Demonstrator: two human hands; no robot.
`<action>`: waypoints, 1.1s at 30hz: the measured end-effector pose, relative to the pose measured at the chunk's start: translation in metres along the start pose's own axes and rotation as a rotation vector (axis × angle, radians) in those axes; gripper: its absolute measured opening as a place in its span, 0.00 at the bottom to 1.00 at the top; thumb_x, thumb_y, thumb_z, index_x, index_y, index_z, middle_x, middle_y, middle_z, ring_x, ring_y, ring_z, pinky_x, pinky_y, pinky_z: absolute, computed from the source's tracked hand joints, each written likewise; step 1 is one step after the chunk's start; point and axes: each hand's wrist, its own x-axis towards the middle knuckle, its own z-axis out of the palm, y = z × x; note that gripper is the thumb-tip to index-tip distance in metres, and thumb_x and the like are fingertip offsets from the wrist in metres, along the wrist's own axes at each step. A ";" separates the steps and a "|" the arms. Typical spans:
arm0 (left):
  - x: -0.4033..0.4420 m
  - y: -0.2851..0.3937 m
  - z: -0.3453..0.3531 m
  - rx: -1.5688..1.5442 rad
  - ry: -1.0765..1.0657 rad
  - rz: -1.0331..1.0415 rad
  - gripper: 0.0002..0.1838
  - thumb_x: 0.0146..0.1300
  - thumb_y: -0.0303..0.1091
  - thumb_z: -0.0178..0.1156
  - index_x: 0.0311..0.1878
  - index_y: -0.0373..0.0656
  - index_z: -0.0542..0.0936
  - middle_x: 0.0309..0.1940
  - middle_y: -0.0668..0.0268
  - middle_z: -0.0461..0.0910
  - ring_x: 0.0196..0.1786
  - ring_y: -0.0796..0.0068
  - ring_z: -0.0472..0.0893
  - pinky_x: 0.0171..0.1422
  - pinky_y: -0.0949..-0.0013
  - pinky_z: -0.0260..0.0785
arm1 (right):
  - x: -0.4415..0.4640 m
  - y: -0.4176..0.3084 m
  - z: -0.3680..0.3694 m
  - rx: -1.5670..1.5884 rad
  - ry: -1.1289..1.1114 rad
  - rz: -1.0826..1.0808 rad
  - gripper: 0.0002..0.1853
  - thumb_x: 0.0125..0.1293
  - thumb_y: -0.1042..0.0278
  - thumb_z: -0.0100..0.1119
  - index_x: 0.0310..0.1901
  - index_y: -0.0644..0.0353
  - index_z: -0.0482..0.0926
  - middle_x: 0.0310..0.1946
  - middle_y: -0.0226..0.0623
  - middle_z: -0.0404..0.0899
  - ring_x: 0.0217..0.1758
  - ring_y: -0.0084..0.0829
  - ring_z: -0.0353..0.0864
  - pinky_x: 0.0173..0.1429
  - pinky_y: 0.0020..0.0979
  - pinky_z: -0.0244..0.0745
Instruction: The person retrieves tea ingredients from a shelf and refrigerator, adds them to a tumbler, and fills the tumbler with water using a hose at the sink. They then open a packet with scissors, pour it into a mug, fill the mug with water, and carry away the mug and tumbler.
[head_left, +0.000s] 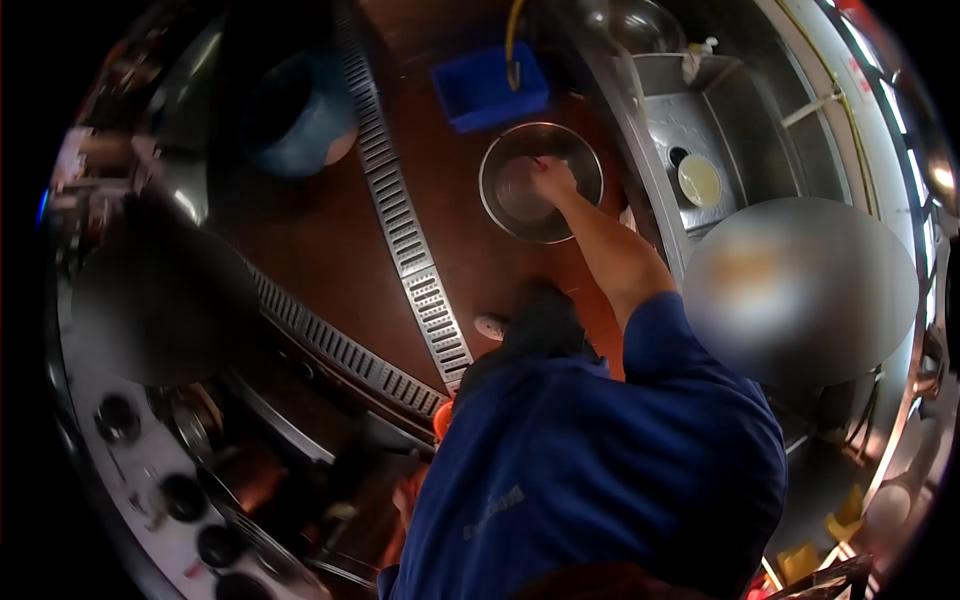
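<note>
My right arm reaches forward and down into a wide, round metal bowl (484,190) on the red-brown floor. Over the inside of the bowl, my right hand (556,182) is closed, and a small red and dark piece (540,163) shows at its fingers. What that piece belongs to cannot be made out. My left hand (404,505) hangs low beside the blue shirt (590,470), mostly in shadow. Its fingers are too dark and partly covered to read.
A blue plastic basin (490,88) with a yellow hose (511,40) stands beyond the bowl. Metal drain grates (400,215) cross the floor. On the right is a steel sink (745,130) holding a pale round container (699,181). A bluish bin (300,120) stands far left.
</note>
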 end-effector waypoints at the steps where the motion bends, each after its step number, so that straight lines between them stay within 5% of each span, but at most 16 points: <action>1: 0.008 0.057 0.003 0.014 -0.002 0.076 0.17 0.67 0.42 0.54 0.58 0.54 0.73 0.41 0.72 0.77 0.36 0.76 0.76 0.39 0.68 0.70 | 0.019 0.009 0.005 0.028 0.045 0.012 0.20 0.57 0.53 0.55 0.50 0.48 0.80 0.46 0.41 0.82 0.52 0.44 0.80 0.55 0.39 0.73; 3: -0.011 0.167 0.033 -0.013 0.082 0.292 0.15 0.65 0.39 0.57 0.54 0.58 0.74 0.33 0.75 0.73 0.32 0.83 0.71 0.34 0.70 0.64 | 0.061 0.026 0.024 0.146 0.050 0.093 0.19 0.54 0.55 0.58 0.47 0.51 0.80 0.42 0.42 0.83 0.47 0.43 0.82 0.52 0.38 0.75; 4: -0.030 0.216 0.055 0.069 0.118 0.397 0.18 0.66 0.40 0.57 0.58 0.55 0.72 0.41 0.71 0.77 0.42 0.77 0.76 0.44 0.66 0.70 | 0.086 0.037 0.037 0.169 0.040 0.108 0.19 0.54 0.55 0.58 0.47 0.51 0.80 0.42 0.42 0.83 0.47 0.43 0.82 0.52 0.38 0.75; 8: -0.060 0.333 0.111 0.177 0.122 0.520 0.24 0.67 0.43 0.57 0.64 0.50 0.68 0.58 0.64 0.74 0.64 0.60 0.71 0.65 0.55 0.63 | 0.183 0.072 0.089 0.085 -0.024 0.063 0.19 0.53 0.57 0.60 0.48 0.51 0.80 0.43 0.42 0.83 0.48 0.42 0.82 0.51 0.38 0.75; 9: -0.071 0.344 0.133 0.127 0.214 0.487 0.19 0.67 0.42 0.55 0.59 0.48 0.71 0.52 0.65 0.75 0.59 0.64 0.74 0.61 0.59 0.65 | 0.209 0.075 0.100 0.042 -0.076 0.093 0.20 0.53 0.57 0.60 0.48 0.52 0.80 0.43 0.42 0.83 0.49 0.42 0.81 0.52 0.38 0.75; 11: -0.086 0.352 0.164 0.219 0.233 0.376 0.05 0.64 0.38 0.54 0.39 0.52 0.72 0.33 0.73 0.73 0.36 0.76 0.74 0.35 0.72 0.64 | 0.233 0.070 0.114 0.042 -0.082 0.138 0.21 0.53 0.57 0.60 0.49 0.53 0.79 0.44 0.44 0.82 0.49 0.43 0.81 0.52 0.38 0.75; 13: -0.076 0.349 0.176 0.335 -0.009 0.218 0.04 0.65 0.39 0.54 0.37 0.52 0.73 0.25 0.77 0.70 0.27 0.82 0.69 0.26 0.76 0.57 | 0.276 0.070 0.126 -0.082 -0.126 0.142 0.24 0.52 0.57 0.60 0.52 0.55 0.76 0.47 0.48 0.81 0.53 0.46 0.80 0.55 0.40 0.75; 20: -0.033 0.399 0.190 0.756 -0.272 0.119 0.13 0.64 0.40 0.61 0.50 0.51 0.73 0.40 0.72 0.75 0.42 0.71 0.75 0.49 0.61 0.70 | 0.360 0.035 0.127 0.003 -0.237 0.159 0.30 0.53 0.55 0.60 0.59 0.55 0.74 0.53 0.51 0.77 0.58 0.48 0.75 0.61 0.44 0.71; 22: -0.079 0.442 0.253 0.943 -0.022 0.247 0.19 0.65 0.43 0.61 0.57 0.51 0.72 0.50 0.70 0.76 0.52 0.67 0.77 0.54 0.59 0.68 | 0.348 0.015 0.120 0.002 -0.198 0.168 0.24 0.59 0.57 0.59 0.56 0.57 0.75 0.52 0.50 0.77 0.59 0.48 0.74 0.62 0.43 0.70; 25: -0.063 0.496 0.278 0.793 -0.094 0.226 0.19 0.65 0.44 0.60 0.57 0.51 0.72 0.49 0.71 0.76 0.50 0.68 0.78 0.53 0.59 0.69 | 0.260 -0.046 0.026 0.452 -0.119 -0.093 0.17 0.64 0.65 0.57 0.52 0.60 0.76 0.48 0.46 0.80 0.55 0.46 0.77 0.58 0.39 0.73; 27: -0.066 0.523 0.321 0.658 0.035 0.186 0.18 0.66 0.43 0.59 0.56 0.51 0.72 0.46 0.71 0.77 0.49 0.69 0.79 0.51 0.61 0.70 | 0.200 -0.067 -0.051 0.458 0.286 -0.431 0.14 0.62 0.71 0.58 0.50 0.58 0.77 0.43 0.42 0.81 0.48 0.40 0.80 0.50 0.35 0.76; 29: -0.057 0.541 0.349 0.683 -0.027 0.226 0.18 0.66 0.43 0.59 0.56 0.51 0.72 0.44 0.71 0.77 0.47 0.71 0.79 0.49 0.62 0.70 | 0.165 -0.045 -0.098 0.479 0.577 -0.242 0.18 0.57 0.75 0.62 0.51 0.57 0.77 0.39 0.39 0.79 0.39 0.33 0.80 0.42 0.32 0.76; 30: -0.049 0.547 0.361 0.693 -0.077 0.256 0.17 0.66 0.43 0.59 0.55 0.50 0.73 0.42 0.71 0.78 0.45 0.72 0.79 0.47 0.63 0.70 | 0.154 -0.038 -0.128 0.465 0.656 0.057 0.21 0.55 0.76 0.63 0.53 0.55 0.76 0.39 0.41 0.79 0.35 0.32 0.78 0.38 0.34 0.77; 31: -0.037 0.552 0.375 0.701 -0.169 0.276 0.17 0.66 0.43 0.59 0.55 0.49 0.73 0.42 0.71 0.77 0.44 0.73 0.78 0.47 0.64 0.69 | 0.161 -0.012 -0.151 0.202 0.719 0.232 0.23 0.55 0.67 0.65 0.54 0.54 0.74 0.45 0.36 0.76 0.39 0.34 0.79 0.41 0.30 0.75; 33: -0.031 0.565 0.397 0.738 -0.271 0.334 0.18 0.66 0.43 0.59 0.56 0.47 0.72 0.43 0.70 0.76 0.43 0.75 0.77 0.45 0.68 0.69 | 0.170 0.051 -0.163 0.038 0.626 0.334 0.20 0.60 0.61 0.61 0.53 0.55 0.75 0.46 0.40 0.79 0.43 0.42 0.80 0.45 0.39 0.75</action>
